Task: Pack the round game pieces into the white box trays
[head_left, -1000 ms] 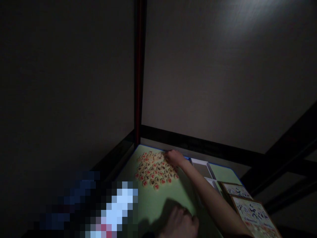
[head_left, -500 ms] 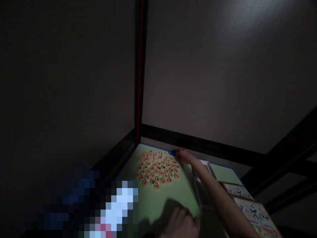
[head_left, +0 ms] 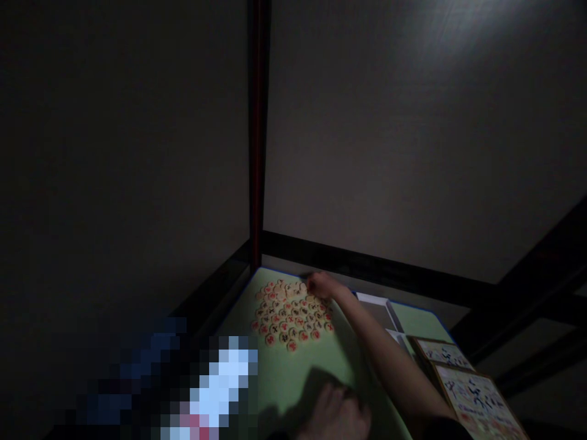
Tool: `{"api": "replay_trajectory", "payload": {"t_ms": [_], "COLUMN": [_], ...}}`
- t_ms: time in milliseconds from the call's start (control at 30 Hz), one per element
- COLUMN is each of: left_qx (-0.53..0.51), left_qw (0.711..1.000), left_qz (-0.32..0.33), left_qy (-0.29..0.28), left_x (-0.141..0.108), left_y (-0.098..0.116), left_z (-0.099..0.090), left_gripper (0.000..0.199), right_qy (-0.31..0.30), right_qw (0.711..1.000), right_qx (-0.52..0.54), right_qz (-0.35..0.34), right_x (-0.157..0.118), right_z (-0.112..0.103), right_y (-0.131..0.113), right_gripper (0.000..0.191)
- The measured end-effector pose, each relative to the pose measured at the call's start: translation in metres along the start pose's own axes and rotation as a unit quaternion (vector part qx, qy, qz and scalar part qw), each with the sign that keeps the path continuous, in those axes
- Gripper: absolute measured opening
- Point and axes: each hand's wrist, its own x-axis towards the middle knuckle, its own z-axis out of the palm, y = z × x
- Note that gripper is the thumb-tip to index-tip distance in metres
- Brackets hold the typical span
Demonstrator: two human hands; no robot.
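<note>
Many round, pale Chinese chess pieces [head_left: 293, 319] with red or black characters lie in a dense spread on the green tabletop [head_left: 275, 388]. A few at the far side show blank faces. My right hand [head_left: 321, 285], its arm stretched forward, is at the far right edge of the spread. Its fingers point down and are drawn together by the pieces; whatever is between them is hidden. Close to me, my left hand [head_left: 338, 412] rests on the table, fingers curled under, knuckles up, apart from the pieces.
A white open box [head_left: 378, 311] stands at the far right, partly behind my right forearm. Nearer are two printed box covers [head_left: 477, 397] with dark lettering. Walls [head_left: 367, 183] meet behind the table's far corner. A blurred, pixelated patch [head_left: 224, 379] covers the lower left.
My right hand has moved left, from beside the spread to its far right edge. The arm now uncovers more of the white box. My left hand has stayed put.
</note>
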Motion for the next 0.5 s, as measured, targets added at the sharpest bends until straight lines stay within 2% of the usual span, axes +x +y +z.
{"api": "replay_trajectory", "payload": {"t_ms": [267, 400, 500], "left_qx": [0.008, -0.009, -0.014], "left_qw": [1.000, 1.000, 1.000], "left_qz": [-0.019, -0.011, 0.004], "left_qy": [0.019, 0.027, 0.007], "left_x": [0.003, 0.000, -0.001], "left_y": [0.001, 0.001, 0.002], "left_z": [0.014, 0.007, -0.003], "left_gripper": [0.026, 0.025, 0.028], "right_qy": [0.001, 0.020, 0.040], "right_qw": [1.000, 1.000, 0.999], "right_qx": [-0.005, -0.007, -0.010], "right_qz": [-0.006, -0.005, -0.011], "right_x": [0.000, -0.001, -0.006], "right_z": [0.000, 0.003, 0.005], "right_y": [0.001, 0.002, 0.002], "right_gripper": [0.030, 0.027, 0.026]}}
